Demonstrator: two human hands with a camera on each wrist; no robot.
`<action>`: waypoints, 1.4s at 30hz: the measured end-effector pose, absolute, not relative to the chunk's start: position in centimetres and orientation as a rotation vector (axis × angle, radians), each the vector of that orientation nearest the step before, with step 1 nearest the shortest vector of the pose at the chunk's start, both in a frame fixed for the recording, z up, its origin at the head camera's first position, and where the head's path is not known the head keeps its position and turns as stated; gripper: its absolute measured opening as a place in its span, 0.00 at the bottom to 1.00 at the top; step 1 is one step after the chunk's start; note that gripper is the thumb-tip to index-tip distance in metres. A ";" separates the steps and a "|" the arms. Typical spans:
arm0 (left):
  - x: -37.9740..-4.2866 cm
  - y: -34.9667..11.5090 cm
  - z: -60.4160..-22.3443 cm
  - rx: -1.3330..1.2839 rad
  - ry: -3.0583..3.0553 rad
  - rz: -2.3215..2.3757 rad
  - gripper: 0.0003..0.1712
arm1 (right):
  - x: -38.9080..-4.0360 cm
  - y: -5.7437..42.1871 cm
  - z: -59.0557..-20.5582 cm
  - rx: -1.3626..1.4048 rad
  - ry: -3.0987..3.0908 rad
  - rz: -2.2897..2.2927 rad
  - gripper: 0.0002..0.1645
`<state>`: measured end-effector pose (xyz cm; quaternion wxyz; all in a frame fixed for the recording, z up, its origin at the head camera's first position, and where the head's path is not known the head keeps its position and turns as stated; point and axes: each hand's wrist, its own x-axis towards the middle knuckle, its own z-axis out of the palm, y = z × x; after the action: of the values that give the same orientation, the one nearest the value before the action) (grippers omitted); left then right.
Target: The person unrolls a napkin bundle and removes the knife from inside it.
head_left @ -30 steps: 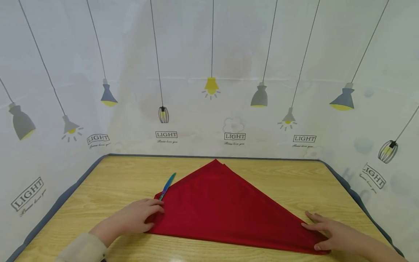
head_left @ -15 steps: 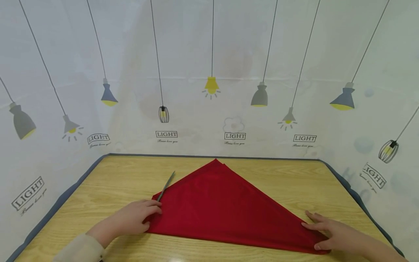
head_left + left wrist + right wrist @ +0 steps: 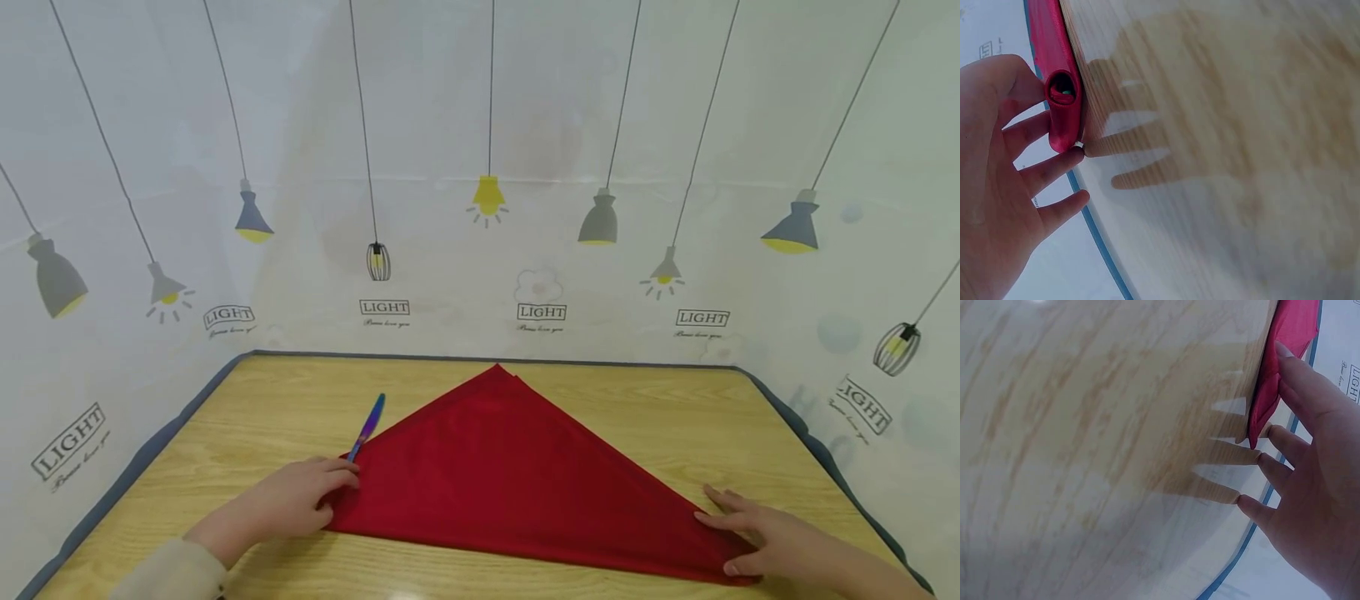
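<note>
A red cloth napkin (image 3: 510,475), folded with a point at the far side, lies in front of me. At its left end my left hand (image 3: 292,496) holds the rolled edge between thumb and fingers. The left wrist view looks into the open end of this red roll (image 3: 1065,134), with a small greenish bit inside. A shiny blue-purple table knife (image 3: 367,427) sticks out beyond the roll; its lower part is hidden. My right hand (image 3: 780,537) rests spread on the right corner, thumb on the cloth and other fingertips touching the table, as the right wrist view shows.
The light wood-grain table (image 3: 187,467) has a dark blue edge at the back and sides. Behind it stands a white backdrop (image 3: 435,108) printed with hanging lamps and LIGHT labels.
My left hand has shifted a little to the left with the rolled edge. The knife has moved left too and turned over. My right hand stays in place on the corner.
</note>
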<state>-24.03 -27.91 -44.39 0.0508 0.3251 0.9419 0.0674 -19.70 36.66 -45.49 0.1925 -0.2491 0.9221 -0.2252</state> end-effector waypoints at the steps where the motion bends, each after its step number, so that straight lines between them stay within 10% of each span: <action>1: -24.0 -28.0 -44.4 0.986 2.868 0.205 0.18 | -19.7 36.7 -45.5 -0.701 2.595 -0.623 0.35; 42: -23.9 -29.7 -43.7 0.880 2.819 0.331 0.21 | -19.5 37.0 -45.9 -0.671 2.536 -0.718 0.36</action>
<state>-23.86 -29.66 -43.72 0.0847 0.2951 0.9452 0.1111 -19.50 36.97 -45.89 0.2095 -0.2411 0.9117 -0.2582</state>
